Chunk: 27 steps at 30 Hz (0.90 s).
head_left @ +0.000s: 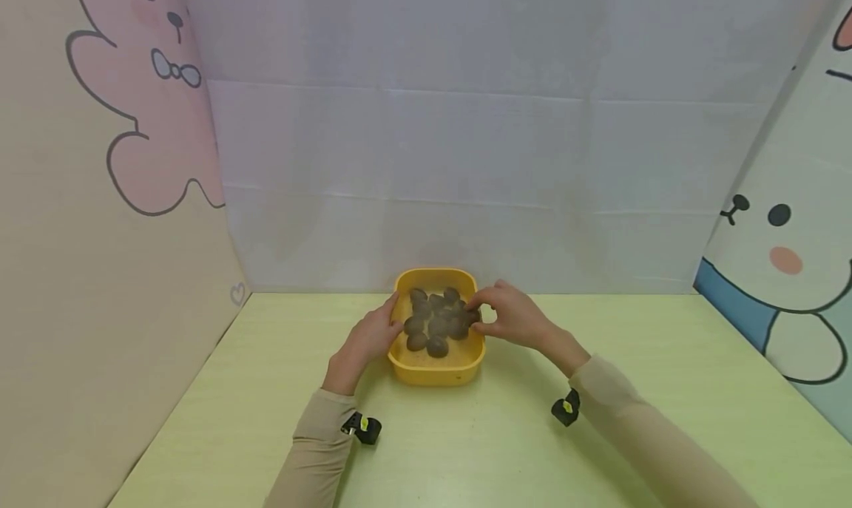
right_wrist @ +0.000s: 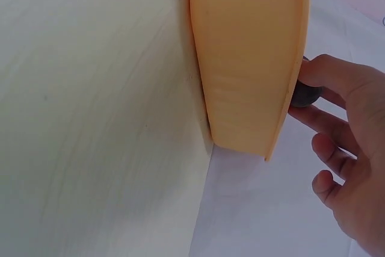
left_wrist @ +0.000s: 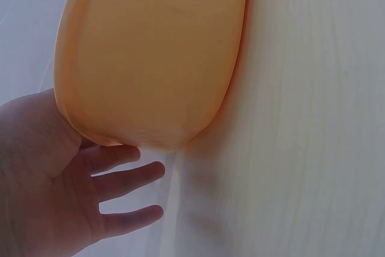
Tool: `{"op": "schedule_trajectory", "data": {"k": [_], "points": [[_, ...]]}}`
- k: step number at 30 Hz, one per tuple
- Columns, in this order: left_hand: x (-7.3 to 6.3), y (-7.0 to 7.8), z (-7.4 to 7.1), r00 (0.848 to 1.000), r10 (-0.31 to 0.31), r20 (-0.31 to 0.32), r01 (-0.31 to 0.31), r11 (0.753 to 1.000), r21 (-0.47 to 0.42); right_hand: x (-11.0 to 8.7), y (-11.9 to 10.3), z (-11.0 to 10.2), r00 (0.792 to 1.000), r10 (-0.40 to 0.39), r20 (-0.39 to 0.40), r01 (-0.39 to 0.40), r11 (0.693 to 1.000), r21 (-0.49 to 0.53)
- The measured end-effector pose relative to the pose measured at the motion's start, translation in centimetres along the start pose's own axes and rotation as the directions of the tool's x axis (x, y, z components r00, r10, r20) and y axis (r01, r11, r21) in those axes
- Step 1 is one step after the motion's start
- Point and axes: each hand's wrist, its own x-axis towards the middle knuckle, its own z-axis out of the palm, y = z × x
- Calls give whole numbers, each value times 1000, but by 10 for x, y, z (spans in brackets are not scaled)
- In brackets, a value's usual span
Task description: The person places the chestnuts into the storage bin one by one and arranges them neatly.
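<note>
A yellow plastic basin (head_left: 439, 376) stands against the back wall. Several dark brown, rounded, stone-like lumps (head_left: 437, 347) lie in it; I cannot tell their exact kind. My left hand (head_left: 369, 339) holds the basin's left rim, with the thumb over the edge; in the left wrist view the other fingers (left_wrist: 129, 180) stretch along the outside. At the right rim, my right hand (head_left: 519, 316) pinches one dark lump (right_wrist: 305, 93) between thumb and fingers. The right wrist view shows that lump at rim height, partly hidden by the basin wall.
The basin rests on a pale yellow-green table (head_left: 426, 449). A white sheet-covered wall (head_left: 466, 138) rises right behind it. Side panels carry a pink cartoon bear (head_left: 153, 101) on the left and a white cartoon animal (head_left: 785, 301) on the right.
</note>
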Motion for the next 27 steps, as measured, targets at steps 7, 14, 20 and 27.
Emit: {"op": "schedule_trajectory", "data": {"k": [7,14,20,27], "points": [[3,-2,3,1000,-12,6,12,1000,2,11,-9,11,991,29,132,-18,997,-80],[4,-3,4,1000,-7,0,7,1000,7,19,-21,17,960,89,267,-56,990,-129],[4,-1,2,1000,-6,1,6,1000,5,20,-23,17,948,131,290,-86,983,-161],[4,-1,3,1000,-13,3,13,1000,13,16,-21,11,960,112,255,-91,991,-93]]}}
